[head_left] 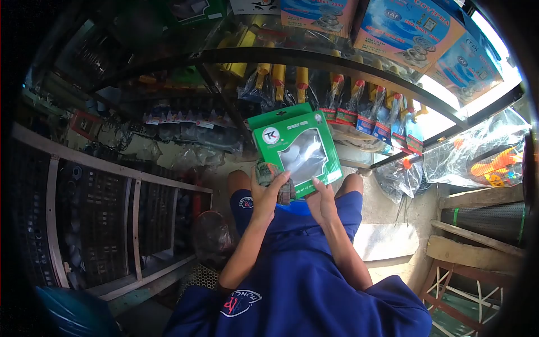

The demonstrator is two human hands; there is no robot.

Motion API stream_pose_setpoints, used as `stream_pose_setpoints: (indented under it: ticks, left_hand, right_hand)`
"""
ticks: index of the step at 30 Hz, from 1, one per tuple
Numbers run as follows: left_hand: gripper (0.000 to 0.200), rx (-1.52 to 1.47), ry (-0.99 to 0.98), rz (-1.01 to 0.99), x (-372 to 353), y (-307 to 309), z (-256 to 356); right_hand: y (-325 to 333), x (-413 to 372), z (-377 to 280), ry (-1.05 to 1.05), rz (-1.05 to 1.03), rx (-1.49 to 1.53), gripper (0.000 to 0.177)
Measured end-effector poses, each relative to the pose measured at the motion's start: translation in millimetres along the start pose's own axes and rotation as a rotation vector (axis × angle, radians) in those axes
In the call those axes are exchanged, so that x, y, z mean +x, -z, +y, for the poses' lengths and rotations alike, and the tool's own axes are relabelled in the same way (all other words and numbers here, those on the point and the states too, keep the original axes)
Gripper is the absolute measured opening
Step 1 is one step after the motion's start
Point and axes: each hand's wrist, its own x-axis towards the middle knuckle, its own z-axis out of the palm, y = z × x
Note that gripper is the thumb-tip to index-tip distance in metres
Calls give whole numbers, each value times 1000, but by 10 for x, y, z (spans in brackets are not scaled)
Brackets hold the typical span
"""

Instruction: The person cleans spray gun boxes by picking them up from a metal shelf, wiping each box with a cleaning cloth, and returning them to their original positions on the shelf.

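Note:
A green spray gun box (268, 147) with a clear window is held up in front of me, tilted, above my knees. My left hand (266, 194) grips its lower left corner, thumb on the front. Bunched in that same hand is a greenish-grey cloth (269, 173), pressed against the box's edge. My right hand (321, 201) is closed on the bottom edge near the lower right corner, its thumb on the front face and its other fingers hidden behind. Something pale shows dimly through the window, but glare hides its shape.
A metal-framed shelf (314, 60) crosses ahead, with yellow-handled packaged tools (302, 84) hanging from it and blue-orange cartons (410, 31) on top. At left stands a rack (132, 224) of dark parts. Plastic-wrapped goods (477, 154) and wooden boards (477, 253) are at right.

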Motion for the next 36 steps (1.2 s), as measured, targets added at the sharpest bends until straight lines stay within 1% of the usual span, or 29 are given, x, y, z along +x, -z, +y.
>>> stream_pose_setpoints:
  ticks: [1, 2, 3, 5, 6, 9, 10, 13, 15, 16, 18, 19, 20, 21, 23, 24, 25, 27, 28, 29, 31, 32, 35, 36]
  left_hand:
    - [44, -18, -12, 34, -1, -3, -5]
    - [44, -38, -23, 66, -3, -15, -7]
    - [43, -58, -32, 100, -20, -26, -4]
    - [42, -26, -93, 87, -20, -2, 13]
    - [42, -11, -128, 84, -4, 21, 33]
    - [42, 169, -188, 31, -58, 102, 128]
    - [42, 191, -174, 1, -110, 87, 186]
    - [36, 280, -336, -69, -180, 6, 255]
    - [31, 24, -38, -160, -204, 163, 237]
    - [32, -103, 111, -200, -203, 270, 216]
    - [40, -614, 128, -676, 68, 434, -12]
    - [44, -636, 157, -561, 59, 341, 22]
    - [49, -656, 182, -445, 52, 247, 56]
    - [50, -642, 208, -387, 119, 214, 36]
    - [53, -471, 176, -326, 220, 401, -139]
    - [55, -328, 140, -307, 295, 552, -291]
    - [56, -142, 77, -307, 352, 759, -494]
    - [59, 191, -97, -329, 335, 926, -741]
    - [61, 304, -202, -349, 224, 788, -624]
    - [66, 386, -327, -394, 64, 615, -543]
    - [79, 534, -591, -450, -303, 93, -148]
    - [82, 724, -811, -483, -336, 35, -74]
    - [81, 854, -808, -536, -463, 52, -47]
    - [82, 814, -827, -517, -391, 25, -11]
  right_hand:
    - [20, 22, -28, -18, -15, -46, 46]
    - [25, 20, -18, -2, 33, -94, 54]
    - [23, 28, -16, 140, 113, -252, 57]
    - [36, 121, -20, 427, 258, -569, 63]
    - [164, 196, -77, 390, 268, -576, 69]
    - [32, 261, -379, 290, 63, -686, 63]
    - [50, 324, -378, 277, 86, -834, 55]
    - [-56, 394, -424, 238, 167, -948, 48]
    - [-21, 435, -339, 179, 151, -915, 49]
    - [-18, 447, -263, 146, 140, -897, 50]
    - [-69, 400, -19, 91, 160, -798, 53]
    - [-63, 358, 99, 71, 172, -749, 54]
    - [132, 373, 293, -27, 67, -698, 56]
    - [308, 370, 462, -118, -36, -645, 59]
    - [30, 109, 523, -254, -122, -352, 59]
    - [-159, -26, 435, -305, -132, -307, 58]
    - [-257, -86, 370, -298, -151, -283, 57]
    - [-366, -201, 310, -305, -184, -236, 57]
    - [-346, -209, 304, -303, -194, -226, 57]
    - [-303, -211, 307, -302, -193, -217, 57]
    - [-215, -198, 341, -313, -182, -198, 57]
    - [-163, -217, 361, -320, -174, -192, 57]
    - [-77, -292, 388, -330, -156, -180, 57]
    - [-56, -301, 403, -331, -154, -179, 57]
